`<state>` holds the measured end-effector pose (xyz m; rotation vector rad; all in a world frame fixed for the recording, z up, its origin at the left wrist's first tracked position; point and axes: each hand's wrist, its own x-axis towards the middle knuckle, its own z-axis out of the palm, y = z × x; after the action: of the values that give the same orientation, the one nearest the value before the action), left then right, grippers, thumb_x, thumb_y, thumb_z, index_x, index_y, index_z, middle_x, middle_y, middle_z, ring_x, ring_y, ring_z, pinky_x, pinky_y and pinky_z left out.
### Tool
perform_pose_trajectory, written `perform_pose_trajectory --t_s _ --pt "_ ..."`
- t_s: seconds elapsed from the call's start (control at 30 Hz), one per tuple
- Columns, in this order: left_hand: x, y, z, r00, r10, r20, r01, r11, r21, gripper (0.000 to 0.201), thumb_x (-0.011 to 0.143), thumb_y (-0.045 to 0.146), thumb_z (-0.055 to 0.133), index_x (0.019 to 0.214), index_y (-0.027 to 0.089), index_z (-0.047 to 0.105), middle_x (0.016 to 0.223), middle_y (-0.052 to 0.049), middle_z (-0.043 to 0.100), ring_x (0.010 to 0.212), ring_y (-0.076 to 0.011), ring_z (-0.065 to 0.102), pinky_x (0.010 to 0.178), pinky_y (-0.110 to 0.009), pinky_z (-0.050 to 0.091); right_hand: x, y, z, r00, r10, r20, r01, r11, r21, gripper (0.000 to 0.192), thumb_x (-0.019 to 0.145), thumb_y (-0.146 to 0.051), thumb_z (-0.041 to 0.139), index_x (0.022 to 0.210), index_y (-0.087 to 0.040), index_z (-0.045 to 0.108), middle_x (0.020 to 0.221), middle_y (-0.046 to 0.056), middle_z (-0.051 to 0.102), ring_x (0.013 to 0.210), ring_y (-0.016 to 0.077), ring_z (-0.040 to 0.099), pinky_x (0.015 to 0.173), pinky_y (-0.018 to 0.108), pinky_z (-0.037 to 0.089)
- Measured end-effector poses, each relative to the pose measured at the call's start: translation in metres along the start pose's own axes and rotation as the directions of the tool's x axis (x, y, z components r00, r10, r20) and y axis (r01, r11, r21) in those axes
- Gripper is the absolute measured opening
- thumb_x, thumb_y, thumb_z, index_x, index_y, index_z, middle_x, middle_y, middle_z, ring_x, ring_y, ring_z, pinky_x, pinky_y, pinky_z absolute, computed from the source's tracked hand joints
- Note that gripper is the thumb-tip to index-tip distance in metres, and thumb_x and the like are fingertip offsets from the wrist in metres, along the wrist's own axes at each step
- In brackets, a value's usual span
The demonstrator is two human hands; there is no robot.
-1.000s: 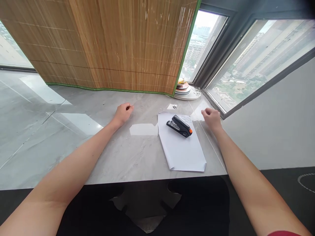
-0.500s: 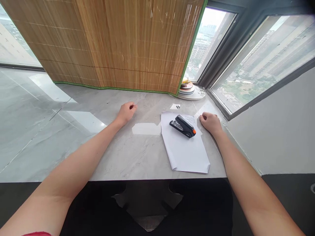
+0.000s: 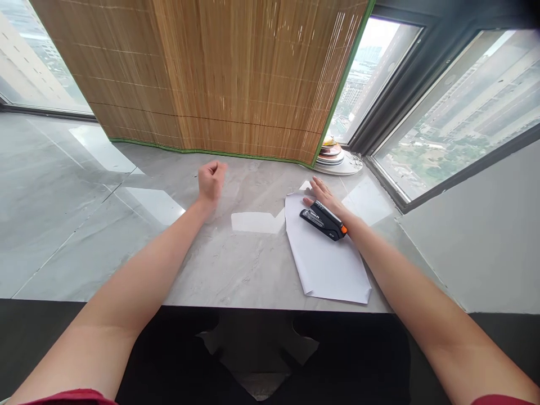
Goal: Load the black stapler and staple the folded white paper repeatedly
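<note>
A black stapler (image 3: 324, 220) with an orange tip lies on a stack of white paper (image 3: 333, 270) at the right of the counter. Beyond and beside it, my right hand (image 3: 325, 198) reaches over the paper's far edge, fingers stretched out and holding nothing. The small dark pieces by the paper's far edge are now hidden under or behind that hand. To the left, my left hand (image 3: 211, 181) is closed in a fist above the counter, apart from the paper, and nothing shows in it.
The grey marble-look counter (image 3: 236, 264) runs to windows at the back and right. A bamboo blind (image 3: 219, 79) with green edging hangs down to its far side. Stacked plates (image 3: 337, 160) stand in the back corner. A white wall (image 3: 485, 236) bounds the right.
My right hand has moved left from beside the paper to its far edge, and its fingers have opened. My left fist has turned and shifted slightly. The view has swung a little left.
</note>
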<state>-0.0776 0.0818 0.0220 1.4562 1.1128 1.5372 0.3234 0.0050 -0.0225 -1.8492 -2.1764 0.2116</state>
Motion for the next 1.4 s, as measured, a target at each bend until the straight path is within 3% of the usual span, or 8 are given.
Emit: perform_pose_trajectory --t_s 0.17,0.4,0.63,0.9,1.0,1.1,1.2,1.4 --pt "0.044 0.006 -0.080 0.986 -0.144 -0.084 0.104 0.926 -0.363 0.048 0.098 0.034 0.053 0.073 0.025 0.013 0.060 0.005 0.009 0.055 -0.0135 0.011 0.054 -0.037 0.014 0.021 -0.014 0.014 0.994 0.052 0.095 -0.042 0.994 -0.105 0.090 0.107 -0.072 0.033 0.171 -0.008 0.035 0.182 0.024 0.023 0.172 0.0398 0.016 0.138 0.062 0.019" --pt "0.051 -0.005 -0.195 0.869 0.164 -0.467 -0.296 0.929 -0.224 0.025 0.109 0.018 -0.003 0.085 0.022 0.005 0.065 0.001 0.004 0.062 -0.0163 0.006 0.064 -0.039 0.014 0.071 -0.121 0.055 0.995 -0.088 0.054 0.089 0.996 -0.020 0.085 0.110 -0.071 0.030 0.168 -0.010 0.038 0.180 0.027 0.025 0.170 0.0424 0.022 0.136 0.070 0.015" --pt "0.049 -0.009 -0.197 0.884 0.192 -0.426 -0.357 0.867 -0.349 0.021 0.105 0.021 0.009 0.083 0.021 0.008 0.067 0.000 0.001 0.064 -0.0183 0.003 0.061 -0.040 0.014 0.125 -0.277 0.087 0.976 -0.178 0.124 0.181 0.983 -0.012 0.075 0.116 -0.056 0.032 0.167 -0.002 0.037 0.181 0.028 0.019 0.171 0.0410 0.018 0.136 0.067 0.014" --pt "0.049 -0.008 -0.193 0.889 0.184 -0.419 -0.312 0.914 -0.261 0.067 0.087 0.078 0.046 0.078 0.022 0.011 0.062 0.004 0.005 0.058 -0.0153 0.015 0.055 -0.036 0.019 0.134 -0.338 0.092 0.949 -0.311 0.060 0.301 0.945 0.130 0.062 0.114 -0.045 0.054 0.160 -0.005 0.045 0.178 0.021 0.034 0.168 0.0329 0.028 0.135 0.063 0.021" --pt "0.047 -0.004 -0.190 0.906 0.132 -0.401 -0.217 0.961 -0.173 0.071 0.085 0.086 0.042 0.079 0.023 0.011 0.062 0.004 0.008 0.059 -0.0151 0.021 0.057 -0.036 0.021 0.126 -0.326 0.076 0.952 -0.302 -0.044 0.305 0.942 0.136 0.044 0.116 -0.037 0.048 0.152 -0.012 0.055 0.167 0.013 0.053 0.154 0.0238 0.046 0.129 0.045 0.035" --pt "0.045 -0.002 -0.188 0.921 0.136 -0.365 -0.198 0.971 -0.137 0.066 0.088 0.085 0.032 0.080 0.023 0.010 0.064 0.003 0.010 0.060 -0.0141 0.022 0.060 -0.037 0.021 0.109 -0.277 0.049 0.975 -0.165 -0.147 0.188 0.969 0.162 0.045 0.115 -0.034 0.032 0.101 -0.016 0.071 0.106 0.010 0.076 0.096 0.0188 0.066 0.086 0.029 0.052" --pt "0.044 0.000 -0.184 0.935 0.105 -0.338 -0.103 0.994 0.024 0.071 0.088 0.091 0.028 0.082 0.023 0.007 0.068 0.002 0.009 0.064 -0.0146 0.024 0.063 -0.037 0.021 0.079 -0.191 0.015 0.978 0.060 -0.199 -0.006 0.964 0.265 0.049 0.103 -0.038 0.049 0.057 -0.024 0.039 0.056 -0.001 0.038 0.058 0.0132 0.036 0.057 0.030 0.029" --pt "0.044 0.005 -0.178 0.942 0.048 -0.333 -0.012 0.994 0.112 0.072 0.090 0.093 0.018 0.082 0.023 0.004 0.067 0.002 0.010 0.067 -0.0156 0.022 0.063 -0.036 0.022 0.001 -0.019 -0.024 0.876 0.377 -0.301 -0.257 0.893 0.370 0.051 0.085 -0.041 0.059 0.051 -0.028 0.023 0.054 -0.004 0.020 0.056 0.0118 0.022 0.057 0.033 0.019"
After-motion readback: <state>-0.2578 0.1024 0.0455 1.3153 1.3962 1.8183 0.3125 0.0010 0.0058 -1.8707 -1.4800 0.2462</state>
